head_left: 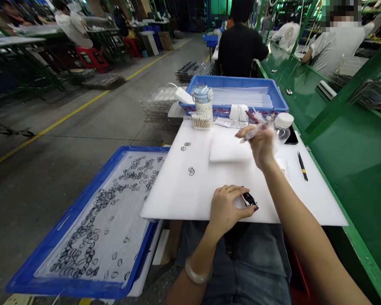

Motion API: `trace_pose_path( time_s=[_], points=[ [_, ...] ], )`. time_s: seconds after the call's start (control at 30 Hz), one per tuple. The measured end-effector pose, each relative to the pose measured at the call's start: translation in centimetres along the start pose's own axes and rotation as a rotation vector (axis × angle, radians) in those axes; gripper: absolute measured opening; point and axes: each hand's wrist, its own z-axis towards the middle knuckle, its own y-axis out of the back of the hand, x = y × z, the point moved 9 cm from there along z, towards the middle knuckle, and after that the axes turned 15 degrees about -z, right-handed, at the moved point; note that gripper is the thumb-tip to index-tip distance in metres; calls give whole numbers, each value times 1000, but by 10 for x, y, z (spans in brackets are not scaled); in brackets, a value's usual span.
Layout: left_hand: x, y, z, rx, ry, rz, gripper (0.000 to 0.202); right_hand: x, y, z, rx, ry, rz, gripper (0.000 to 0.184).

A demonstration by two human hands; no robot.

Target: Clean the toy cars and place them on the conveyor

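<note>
Lengthwise far-left to near-right, dark toy car [249,199] snug between left fingers [238,192]

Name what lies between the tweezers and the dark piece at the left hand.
In the head view, the right forearm crosses between tweezers and dark piece, over the white board.

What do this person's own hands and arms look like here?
The left hand wears a thin gold-coloured ring, dark red thumbnail polish and, at the wrist, a smooth pale bangle. The right hand is blurred; no jewellery shows. Neither arm shows a glove or sleeve.
</note>
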Motion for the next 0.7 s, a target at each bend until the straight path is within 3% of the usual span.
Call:
trace_pose_path(
  time_s=[0.07,0.13,0.23,0.3,0.37,0.43,0.57,0.7],
  points=[
    [1,-1,-1,12,-12,3,44,7,-1,8,-37,21,2,40],
    [2,-1,-2,26,-25,12,48,23,15,1,-115,84,40,33],
    [0,-2,-4,57,-59,48,53,54,73,-29,-344,256,96,23],
    [-2,-3,-6,79,-79,76,54,58,116,-50,-516,254,-3,15],
    [-2,-4,-8,98,-90,99,55,38,146,-62,-593,62,-208,19],
    [-2,-5,-9,113,-98,121,54,3,162,-69,-546,-181,-388,23],
    [-1,-6,-11,121,-111,177,51,-63,169,-79,-384,-476,-602,21],
    [-3,-7,-11,114,-128,202,49,-99,175,-85,-393,-628,-705,26]
  ],
)
